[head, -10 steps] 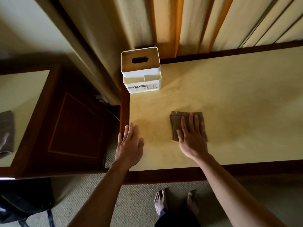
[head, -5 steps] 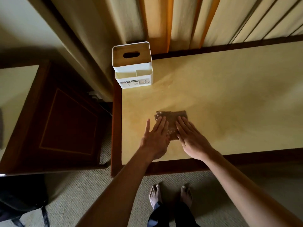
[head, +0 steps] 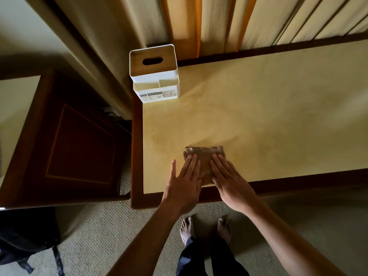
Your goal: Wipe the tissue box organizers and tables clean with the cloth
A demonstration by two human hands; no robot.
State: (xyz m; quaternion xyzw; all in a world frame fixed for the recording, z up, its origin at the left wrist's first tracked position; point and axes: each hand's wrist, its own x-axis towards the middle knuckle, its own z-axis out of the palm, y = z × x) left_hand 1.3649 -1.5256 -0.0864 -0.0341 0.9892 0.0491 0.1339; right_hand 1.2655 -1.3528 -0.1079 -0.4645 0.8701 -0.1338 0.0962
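A folded brown cloth (head: 205, 156) lies flat on the yellow table (head: 268, 116) near its front edge. My left hand (head: 184, 182) presses on the cloth's left part with straight fingers. My right hand (head: 229, 180) presses on its right part, fingers straight too. A white tissue box organizer (head: 155, 76) with a wooden lid and a slot stands upright at the table's far left corner, well beyond both hands.
Curtains (head: 219, 22) hang behind the table. A dark wooden cabinet (head: 75, 144) stands to the left across a narrow gap. A black bag (head: 23, 236) lies on the carpet at the lower left. My bare feet (head: 205, 228) are under the table's front edge.
My left hand moved from the table's left edge onto the cloth beside my right hand. The cloth shifted a little toward me and to the left.
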